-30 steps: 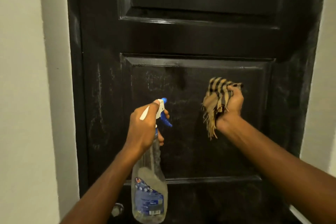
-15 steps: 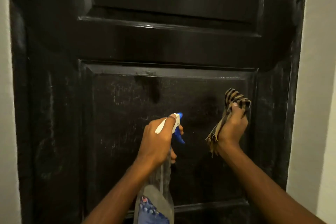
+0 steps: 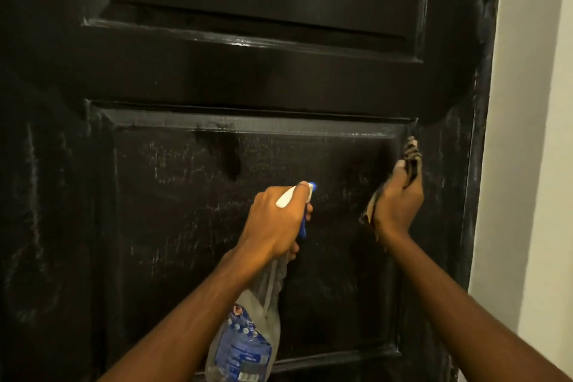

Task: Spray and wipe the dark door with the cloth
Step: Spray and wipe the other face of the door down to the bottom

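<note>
The left hand [image 3: 279,220] gripped the spray bottle [image 3: 245,335], nozzle aimed at the dark door [image 3: 279,77] panel ahead, while the right hand [image 3: 398,200], nearer the panel's right edge, clutched the striped cloth [image 3: 410,153] against it.

We see bare forearms [image 3: 192,310], a bare left hand [image 3: 276,220] and right hand [image 3: 400,205], with short, pale fingernails [image 3: 305,184].

The spray bottle [image 3: 245,341] is cut off below; the cloth [image 3: 410,152] is mostly hidden.
</note>
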